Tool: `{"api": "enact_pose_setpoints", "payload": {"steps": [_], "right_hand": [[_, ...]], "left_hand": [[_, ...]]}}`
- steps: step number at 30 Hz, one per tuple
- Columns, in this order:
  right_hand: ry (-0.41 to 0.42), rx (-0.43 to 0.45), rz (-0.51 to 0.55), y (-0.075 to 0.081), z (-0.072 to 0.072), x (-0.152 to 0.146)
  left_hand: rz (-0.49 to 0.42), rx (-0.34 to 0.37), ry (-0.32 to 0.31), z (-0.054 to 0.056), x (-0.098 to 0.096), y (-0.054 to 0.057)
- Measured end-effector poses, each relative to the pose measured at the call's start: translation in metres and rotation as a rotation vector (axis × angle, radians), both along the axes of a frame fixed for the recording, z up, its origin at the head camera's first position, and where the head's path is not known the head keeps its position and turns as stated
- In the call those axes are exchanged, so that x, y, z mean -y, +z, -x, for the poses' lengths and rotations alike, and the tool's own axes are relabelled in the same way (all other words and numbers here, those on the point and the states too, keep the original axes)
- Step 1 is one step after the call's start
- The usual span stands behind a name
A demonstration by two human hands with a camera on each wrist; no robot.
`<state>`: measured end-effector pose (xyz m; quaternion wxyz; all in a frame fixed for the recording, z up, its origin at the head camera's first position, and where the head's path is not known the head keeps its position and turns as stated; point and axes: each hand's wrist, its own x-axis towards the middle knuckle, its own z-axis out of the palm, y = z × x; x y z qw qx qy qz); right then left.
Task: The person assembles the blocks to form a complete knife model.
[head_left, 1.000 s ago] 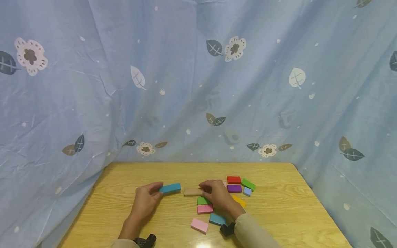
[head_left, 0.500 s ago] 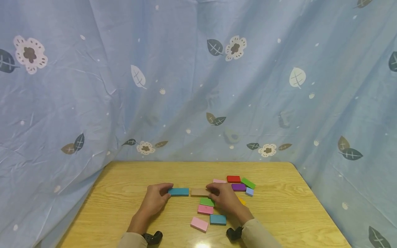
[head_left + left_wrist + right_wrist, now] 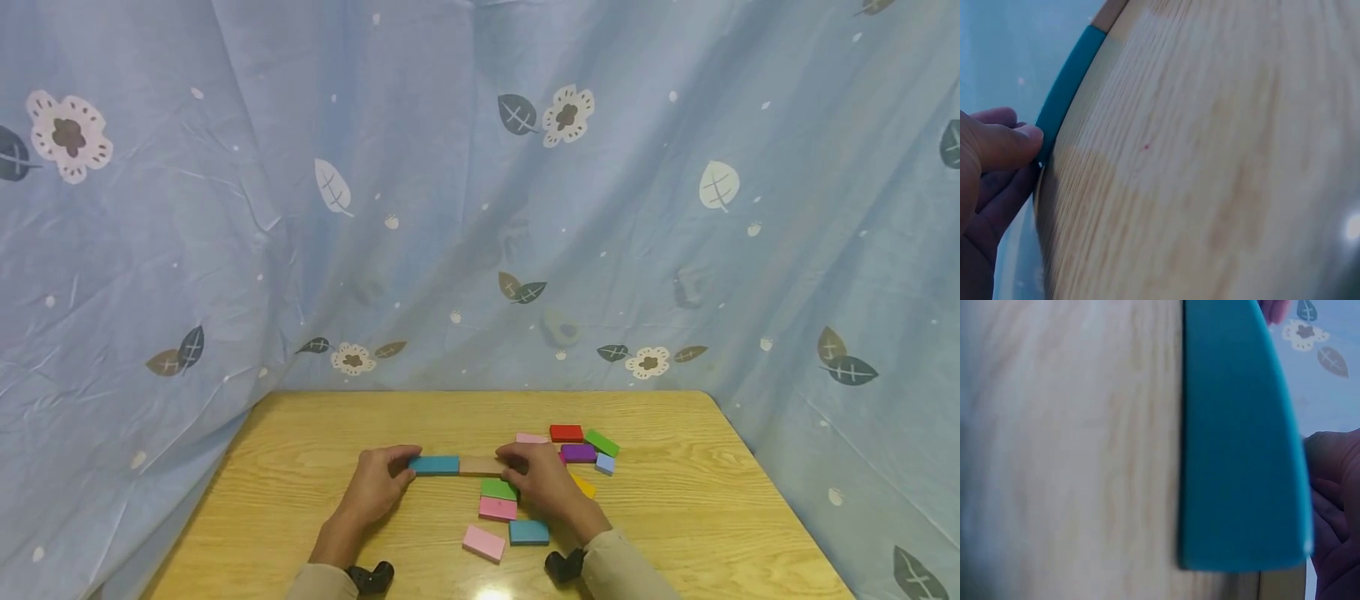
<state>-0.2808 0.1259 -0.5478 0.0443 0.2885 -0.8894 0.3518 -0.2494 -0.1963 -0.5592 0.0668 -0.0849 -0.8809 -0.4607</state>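
My left hand (image 3: 375,487) pinches the left end of a blue block (image 3: 435,466) between thumb and fingers. End to end with it lies a tan block (image 3: 480,467), whose right end my right hand (image 3: 551,483) holds. The two blocks form a straight row, meeting at their short ends. In the left wrist view the thumb of my left hand (image 3: 997,150) presses the end of the blue block (image 3: 1069,90), and the tan block (image 3: 1109,14) continues beyond it. My right hand (image 3: 1338,494) shows only at the edge of the right wrist view, behind a large teal block (image 3: 1241,444).
Just below the tan block lie a green block (image 3: 498,489) and a pink block (image 3: 498,508). Nearer me are a light pink block (image 3: 483,543) and a second blue block (image 3: 528,532). Red (image 3: 566,433), purple (image 3: 578,453) and other blocks lie at right. A patterned curtain (image 3: 480,208) hangs behind the table.
My left hand has moved right and straightened the blue block from a slant. The gap to the tan block has closed, and their ends now meet.
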Motion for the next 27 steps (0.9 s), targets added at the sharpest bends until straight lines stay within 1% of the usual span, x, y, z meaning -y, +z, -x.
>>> {"api": "enact_pose_setpoints", "payload": {"steps": [9,20,27], "right_hand": [[0.017,0.002,-0.008,-0.0013,0.0047,0.0003],[-0.002,0.041,-0.02,0.0006,0.0068,-0.0012],[-0.001,0.028,-0.031,-0.0001,0.0071,-0.0003]], "left_hand": [[-0.002,-0.012,0.011,-0.0001,0.0006,-0.0013],[-0.004,-0.018,0.018,-0.0008,0.0011,-0.0026],[0.002,-0.018,0.018,-0.001,0.0018,-0.0039]]}}
